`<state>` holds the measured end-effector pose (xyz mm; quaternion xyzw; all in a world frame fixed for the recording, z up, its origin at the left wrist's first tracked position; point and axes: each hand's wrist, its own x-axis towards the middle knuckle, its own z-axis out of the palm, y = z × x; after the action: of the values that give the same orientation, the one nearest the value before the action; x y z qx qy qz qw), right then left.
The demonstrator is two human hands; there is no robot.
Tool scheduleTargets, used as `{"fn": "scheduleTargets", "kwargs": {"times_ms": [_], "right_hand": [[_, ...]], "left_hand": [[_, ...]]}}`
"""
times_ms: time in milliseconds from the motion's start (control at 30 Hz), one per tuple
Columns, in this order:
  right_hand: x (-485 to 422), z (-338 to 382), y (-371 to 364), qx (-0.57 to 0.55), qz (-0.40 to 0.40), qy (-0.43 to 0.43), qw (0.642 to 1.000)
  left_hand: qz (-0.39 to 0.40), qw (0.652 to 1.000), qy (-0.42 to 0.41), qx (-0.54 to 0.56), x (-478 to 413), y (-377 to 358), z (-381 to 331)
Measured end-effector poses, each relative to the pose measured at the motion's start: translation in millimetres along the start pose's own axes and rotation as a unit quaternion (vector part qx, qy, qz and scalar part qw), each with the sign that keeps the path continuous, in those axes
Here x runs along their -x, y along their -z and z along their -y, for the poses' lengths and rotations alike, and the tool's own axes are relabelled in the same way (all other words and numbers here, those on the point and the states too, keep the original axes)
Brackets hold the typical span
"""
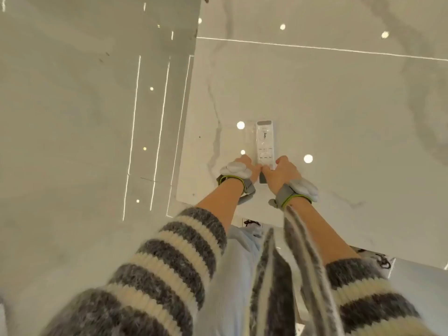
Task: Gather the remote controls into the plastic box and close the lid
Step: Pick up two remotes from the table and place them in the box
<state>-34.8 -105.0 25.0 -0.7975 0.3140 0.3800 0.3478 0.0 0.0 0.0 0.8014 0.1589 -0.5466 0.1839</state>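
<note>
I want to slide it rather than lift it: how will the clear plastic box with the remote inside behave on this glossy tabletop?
The plastic box looks thin, so probably light. The polished marble table suggests it slides easily. Low and flat, with the white remote lying flat, it seems unlikely to tip.

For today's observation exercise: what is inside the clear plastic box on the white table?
Inside the clear plastic box lies one white remote control, buttons up. Its near end is covered by the left hand and right hand, so anything beneath them cannot be seen.
</note>
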Motion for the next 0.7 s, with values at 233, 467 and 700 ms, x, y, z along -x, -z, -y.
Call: {"fn": "scheduleTargets", "kwargs": {"times_ms": [233, 467, 700], "right_hand": [[-20.6, -6.3, -16.1, 0.039, -0.018, -0.024, 0.999], [-19.1, -1.1, -12.2, -0.001, -0.009, -0.036, 0.999], [7.1, -6.6, 29.1, -0.082, -0.019, -0.047, 0.995]], "left_hand": [[-0.050, 0.994, -0.016, 0.094, -16.6, -12.8, 2.6], [-0.085, 0.981, -0.011, 0.175, -17.5, -22.7, -7.4], [-0.069, 0.980, -0.049, 0.178, 15.6, -15.8, -37.2]]}}
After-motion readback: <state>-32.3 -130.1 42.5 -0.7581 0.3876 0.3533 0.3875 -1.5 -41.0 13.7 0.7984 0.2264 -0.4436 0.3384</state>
